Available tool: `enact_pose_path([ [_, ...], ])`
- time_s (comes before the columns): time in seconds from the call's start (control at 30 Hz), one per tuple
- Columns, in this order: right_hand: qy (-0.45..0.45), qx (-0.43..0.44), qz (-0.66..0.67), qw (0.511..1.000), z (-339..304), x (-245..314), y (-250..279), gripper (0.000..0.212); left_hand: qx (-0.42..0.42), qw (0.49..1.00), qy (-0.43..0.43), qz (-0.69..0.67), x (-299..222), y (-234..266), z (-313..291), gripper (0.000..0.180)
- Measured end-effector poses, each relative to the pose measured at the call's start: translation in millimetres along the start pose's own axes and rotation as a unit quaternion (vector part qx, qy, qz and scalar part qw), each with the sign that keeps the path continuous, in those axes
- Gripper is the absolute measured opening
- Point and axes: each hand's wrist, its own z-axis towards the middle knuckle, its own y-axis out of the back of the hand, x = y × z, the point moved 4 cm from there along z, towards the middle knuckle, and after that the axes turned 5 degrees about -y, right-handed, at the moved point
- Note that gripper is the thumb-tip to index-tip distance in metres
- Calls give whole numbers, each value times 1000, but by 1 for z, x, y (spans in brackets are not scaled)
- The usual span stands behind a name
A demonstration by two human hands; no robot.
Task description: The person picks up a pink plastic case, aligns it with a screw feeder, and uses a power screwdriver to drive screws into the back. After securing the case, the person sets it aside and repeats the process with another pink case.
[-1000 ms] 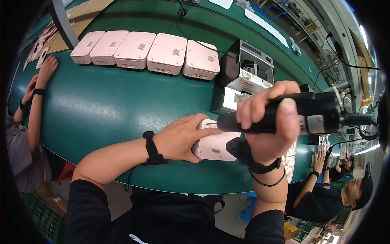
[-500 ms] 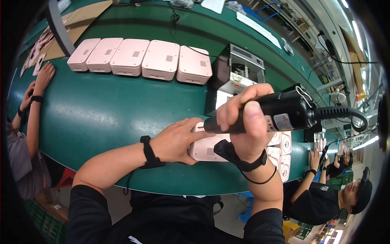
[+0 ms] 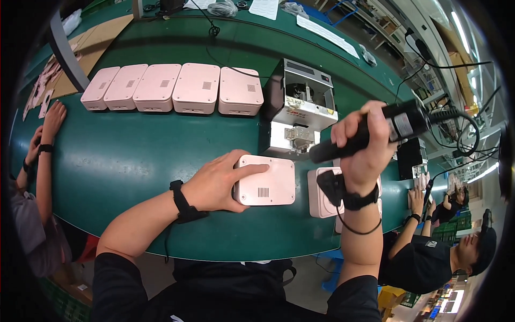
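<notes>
A pale pink plastic box [image 3: 277, 185] lies on the green table in front of me, its vent slots and corner screw holes facing up. My left hand [image 3: 214, 181] is closed on its left end, thumb along the near side and a finger stretched over the top. Wrapped around a black electric screwdriver [image 3: 412, 119], my right hand [image 3: 365, 140] is raised to the right of the box. The screwdriver's nose points left, apart from the box, and its cable runs off to the right.
Behind the box stands a screw feeder machine [image 3: 300, 115]. Several similar pink boxes [image 3: 196, 91] form a row at the back left. More pink housings [image 3: 317, 198] lie beneath my right wrist. A co-worker's hands [image 3: 52, 119] rest at the left; another person [image 3: 429, 257] works at the right.
My right hand has lifted the screwdriver off the box's far left corner and moved right. My left hand still holds the box, whose whole top now shows.
</notes>
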Motion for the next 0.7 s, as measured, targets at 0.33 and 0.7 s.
enact_pose_path([
  [0.33,-22,49,63,997,-68,19,18,31,1,1000,7,-7,1,0,3,81],
  [0.7,-4,34,48,998,-79,6,23,34,1,1000,19,-12,-2,-1,2,81],
])
